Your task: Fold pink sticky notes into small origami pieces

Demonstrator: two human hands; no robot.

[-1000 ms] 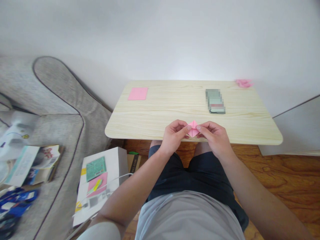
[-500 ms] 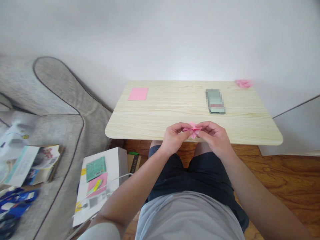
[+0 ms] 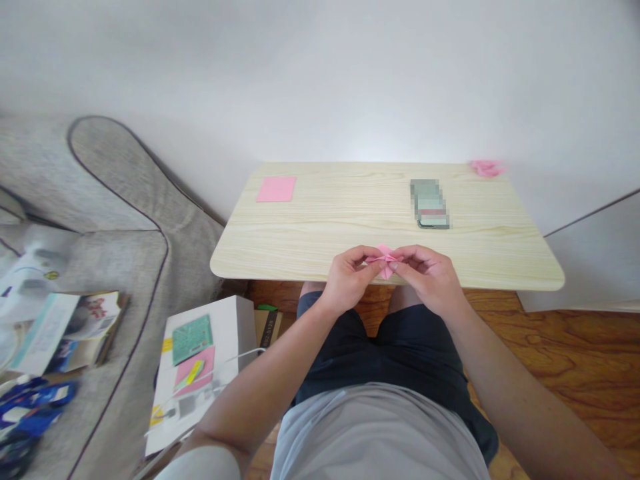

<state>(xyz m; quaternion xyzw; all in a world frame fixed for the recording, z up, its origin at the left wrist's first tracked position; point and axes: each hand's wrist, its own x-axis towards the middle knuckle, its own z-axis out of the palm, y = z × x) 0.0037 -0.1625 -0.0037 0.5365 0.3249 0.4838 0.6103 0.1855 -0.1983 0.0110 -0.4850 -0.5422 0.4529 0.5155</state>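
Note:
A small piece of folded pink paper [image 3: 385,259], with points sticking out, is held between both hands over the front edge of the pale wooden table [image 3: 320,227]. My left hand [image 3: 349,277] pinches its left side between thumb and fingers. On the other side, my right hand [image 3: 430,275] grips the paper the same way, its thumb close to the middle. The fingertips hide parts of the folds.
Flat pink paper [image 3: 277,189] lies at the table's back left. A blurred-out object [image 3: 430,204] sits right of the middle, and crumpled-looking pink paper [image 3: 487,168] at the back right corner. Left of my legs stands a white box [image 3: 227,320] beside a grey sofa [image 3: 125,267].
Both hands stay in nearly the same place with the folded paper. The fingers have shifted very slightly around its centre; the view has moved a touch.

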